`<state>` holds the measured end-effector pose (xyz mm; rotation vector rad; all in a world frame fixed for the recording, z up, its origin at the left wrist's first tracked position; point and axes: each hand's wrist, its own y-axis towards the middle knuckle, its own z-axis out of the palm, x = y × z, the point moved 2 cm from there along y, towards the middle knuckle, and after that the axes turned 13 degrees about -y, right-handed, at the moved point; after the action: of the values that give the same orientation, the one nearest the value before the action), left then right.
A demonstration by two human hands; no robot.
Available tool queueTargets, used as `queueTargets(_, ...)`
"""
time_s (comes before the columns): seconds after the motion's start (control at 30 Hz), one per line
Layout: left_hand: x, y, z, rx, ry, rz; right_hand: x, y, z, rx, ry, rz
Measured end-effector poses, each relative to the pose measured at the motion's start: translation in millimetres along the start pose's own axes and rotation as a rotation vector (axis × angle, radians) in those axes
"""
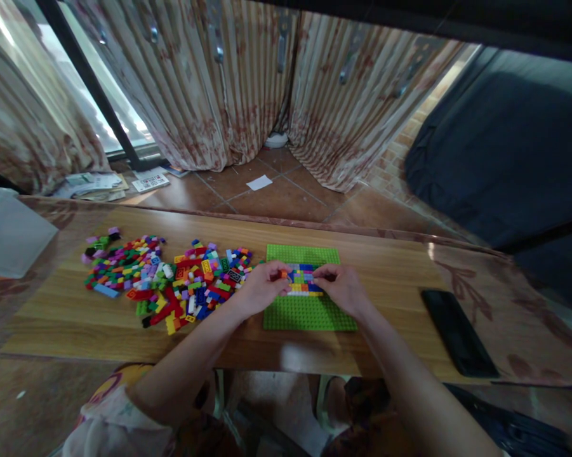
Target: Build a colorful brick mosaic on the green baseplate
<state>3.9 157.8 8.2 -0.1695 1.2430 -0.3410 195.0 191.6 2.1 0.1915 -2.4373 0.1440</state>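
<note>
A green studded baseplate point(309, 315) lies on the wooden table, with a block of blue, yellow, white, orange and grey toy bricks point(305, 287) pressed onto its middle. At the left side of that block, my left hand point(265, 287) is closed in a pinch, with an orange toy brick point(284, 274) at its fingertips. My right hand point(341, 287) reaches the block's right side, thumb and fingers pinched together. Whatever those right fingers hold, if anything, is too small to make out. Both hands cover parts of the block's edges.
Loose toy bricks of many colours point(124, 263) are heaped left of the baseplate. A black phone point(458, 333) lies at the table's right. A translucent plastic bin point(14, 235) stands at the far left. Beyond the table's back edge are curtains point(195, 95) and a tiled floor.
</note>
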Motion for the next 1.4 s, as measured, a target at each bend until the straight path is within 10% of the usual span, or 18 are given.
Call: queueTargets(1.4,-1,-11,5.1,0.277,-0.157,0.008,46,-38,5,-0.102,0.085,-0.442)
